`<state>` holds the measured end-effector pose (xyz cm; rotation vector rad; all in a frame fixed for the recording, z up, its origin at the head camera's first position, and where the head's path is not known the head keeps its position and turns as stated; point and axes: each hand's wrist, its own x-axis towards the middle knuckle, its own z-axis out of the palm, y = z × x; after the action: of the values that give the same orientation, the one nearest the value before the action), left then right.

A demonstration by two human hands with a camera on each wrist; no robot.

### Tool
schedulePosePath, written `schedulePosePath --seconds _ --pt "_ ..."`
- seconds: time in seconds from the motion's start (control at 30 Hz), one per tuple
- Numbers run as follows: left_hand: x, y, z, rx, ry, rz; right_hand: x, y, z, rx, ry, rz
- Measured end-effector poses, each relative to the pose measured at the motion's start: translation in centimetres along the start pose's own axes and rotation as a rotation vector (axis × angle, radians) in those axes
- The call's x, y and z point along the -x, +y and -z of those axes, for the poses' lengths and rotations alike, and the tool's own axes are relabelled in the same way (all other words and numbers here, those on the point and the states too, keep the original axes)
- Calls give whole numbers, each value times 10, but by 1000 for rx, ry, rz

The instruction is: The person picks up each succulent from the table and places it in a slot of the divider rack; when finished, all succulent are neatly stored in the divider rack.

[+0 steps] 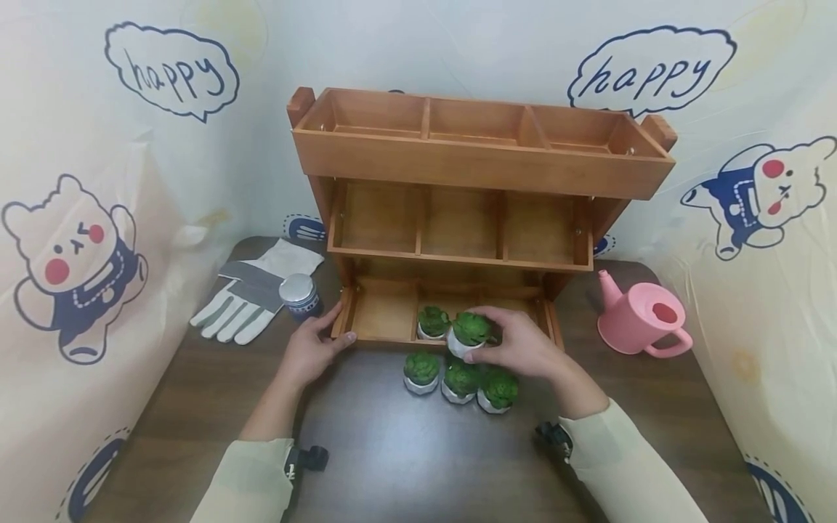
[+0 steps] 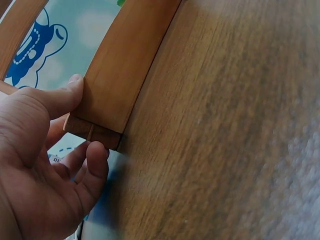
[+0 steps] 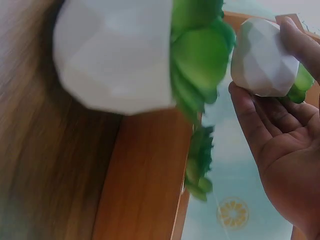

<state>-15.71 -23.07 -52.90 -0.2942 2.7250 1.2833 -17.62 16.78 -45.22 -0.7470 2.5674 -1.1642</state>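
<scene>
A three-tier wooden planter shelf (image 1: 480,163) stands at the back of the table, each tier split into compartments. My left hand (image 1: 312,354) grips the left front corner of its bottom tier, thumb against the front board (image 2: 120,70). Between thumb and fingers, my right hand (image 1: 526,343) holds a succulent in a white faceted pot (image 3: 262,60), above the bottom tier's front edge. One potted succulent (image 1: 432,322) sits in that tier's middle compartment. In front of the shelf, three more potted succulents stand on the table: left (image 1: 421,372), middle (image 1: 461,380) and right (image 1: 498,391).
On the left lie white-and-grey gloves (image 1: 251,290), beside a small jar (image 1: 300,296) with a silver lid near my left hand. A pink watering can (image 1: 641,319) stands right of the shelf. Printed cloth (image 1: 405,43) hangs behind and at both sides.
</scene>
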Motion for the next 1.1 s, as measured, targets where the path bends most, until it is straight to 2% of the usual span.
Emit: schedulePosePath --seconds 0.4,0.6,0.83,1.1 --pt "1 1 0 3 -3 17 -31 -23 -19 36 -56 17" --pt "2 0 -1 6 4 4 -46 -33 -26 23 -99 34" --pt "1 -2 -2 5 2 -15 -65 -47 -30 83 -101 67" --pt "0 -2 0 18 -11 -8 -84 -64 -36 98 -117 86"
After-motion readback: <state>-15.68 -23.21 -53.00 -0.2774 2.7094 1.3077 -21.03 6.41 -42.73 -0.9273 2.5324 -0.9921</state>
